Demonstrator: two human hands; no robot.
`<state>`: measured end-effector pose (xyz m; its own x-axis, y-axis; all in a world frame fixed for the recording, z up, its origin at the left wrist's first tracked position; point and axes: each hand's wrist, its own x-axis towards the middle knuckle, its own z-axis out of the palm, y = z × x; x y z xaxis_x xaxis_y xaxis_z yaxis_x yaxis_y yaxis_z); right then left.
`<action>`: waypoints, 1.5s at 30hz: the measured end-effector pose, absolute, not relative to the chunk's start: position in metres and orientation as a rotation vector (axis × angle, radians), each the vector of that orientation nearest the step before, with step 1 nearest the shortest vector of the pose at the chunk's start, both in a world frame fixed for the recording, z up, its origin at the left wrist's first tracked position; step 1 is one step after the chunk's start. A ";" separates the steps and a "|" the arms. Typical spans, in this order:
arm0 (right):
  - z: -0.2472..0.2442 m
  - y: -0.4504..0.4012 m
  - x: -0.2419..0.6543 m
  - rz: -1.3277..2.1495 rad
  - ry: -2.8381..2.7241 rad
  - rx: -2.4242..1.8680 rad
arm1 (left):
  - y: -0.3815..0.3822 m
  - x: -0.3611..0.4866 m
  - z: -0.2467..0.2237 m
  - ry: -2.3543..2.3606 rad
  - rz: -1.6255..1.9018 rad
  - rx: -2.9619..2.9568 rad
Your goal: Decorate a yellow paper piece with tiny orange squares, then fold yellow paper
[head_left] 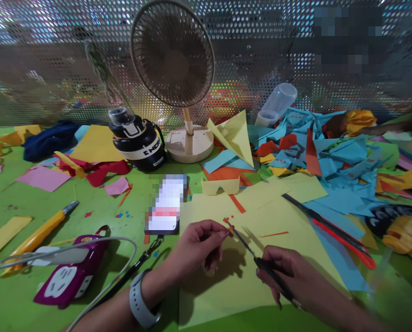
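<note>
My left hand (pixel 206 242) pinches a tiny piece of orange paper (pixel 231 228) between thumb and fingertips. In my right hand (pixel 282 272) is a pair of black-handled scissors (pixel 256 258), its narrow blades reaching up and left to the orange piece. Small orange snippets lie by the blade tips. Below both hands spreads a large sheet of pale yellow paper (pixel 206 299). A thin orange strip (pixel 275 234) rests on the sheet, and a yellow cut-out with a notch (pixel 220 186) is at its far edge.
A phone (pixel 166 205), a purple device (pixel 70 272) with a cable and a yellow pen-like tool (pixel 39 237) lie left. Behind stand a black bottle (pixel 136 143) and a fan (pixel 189 143). Blue paper scraps (pixel 295 161) pile up right, beside a black-and-red cutter (pixel 330 230).
</note>
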<state>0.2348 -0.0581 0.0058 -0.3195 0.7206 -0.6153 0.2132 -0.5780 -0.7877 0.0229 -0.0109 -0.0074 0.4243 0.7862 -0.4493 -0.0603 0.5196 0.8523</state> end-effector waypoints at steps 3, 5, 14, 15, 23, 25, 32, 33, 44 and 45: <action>0.005 -0.057 0.235 1.953 -1.197 -1.545 | -0.011 0.023 -0.007 1.035 0.633 0.862; 0.006 -0.056 0.235 1.947 -1.188 -1.546 | -0.010 0.024 -0.007 1.043 0.635 0.863; 0.010 -0.056 0.235 1.931 -1.220 -1.575 | -0.009 0.022 -0.011 1.017 0.671 0.884; 0.009 -0.056 0.235 1.933 -1.227 -1.576 | -0.009 0.022 -0.011 1.015 0.679 0.886; 0.008 -0.058 0.236 1.949 -1.277 -1.592 | -0.011 0.021 -0.009 0.988 0.674 0.898; 0.010 -0.058 0.235 1.948 -1.275 -1.610 | -0.012 0.022 -0.008 0.977 0.650 0.897; 0.013 -0.057 0.234 1.964 -1.277 -1.636 | -0.011 0.023 -0.006 0.940 0.634 0.879; 0.012 -0.057 0.234 1.962 -1.284 -1.636 | -0.011 0.024 -0.006 0.937 0.629 0.874; 0.015 -0.057 0.231 1.962 -1.232 -1.636 | -0.012 0.024 -0.005 0.936 0.614 0.869; 0.016 -0.056 0.231 1.965 -1.227 -1.641 | -0.012 0.024 -0.005 0.936 0.613 0.867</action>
<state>0.2308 -0.0562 0.0161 -0.3012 0.6946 -0.6533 0.2821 -0.5896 -0.7568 0.0237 -0.0117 -0.0046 0.4716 0.7705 -0.4289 -0.0854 0.5240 0.8474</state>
